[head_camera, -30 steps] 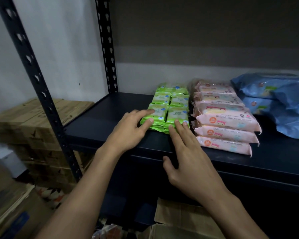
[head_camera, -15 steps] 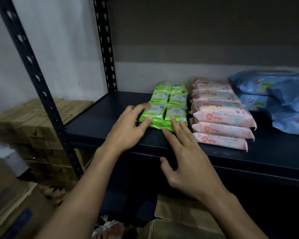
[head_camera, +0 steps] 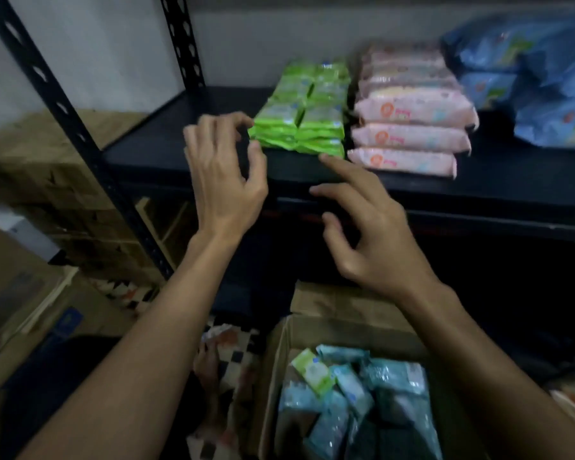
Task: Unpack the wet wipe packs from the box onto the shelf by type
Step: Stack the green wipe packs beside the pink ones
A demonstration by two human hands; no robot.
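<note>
green packs (head_camera: pixel 301 117) stacked in two rows on shelf (head_camera: pixel 186 127), just left of pink packs (head_camera: pixel 412 127); blue packs (head_camera: pixel 545 78) far right. left hand (head_camera: pixel 224 171) just beside the front green stack, grip loosely curled, pinching nothing. right hand (head_camera: pixel 369 227) at shelf edge, grip spread, index tip at the front green pack's lower corner; contact unclear. box (head_camera: pixel 279 376) on floor below holds teal packs (head_camera: pixel 362 400) and one green pack (head_camera: pixel 312 371), jumbled.
</note>
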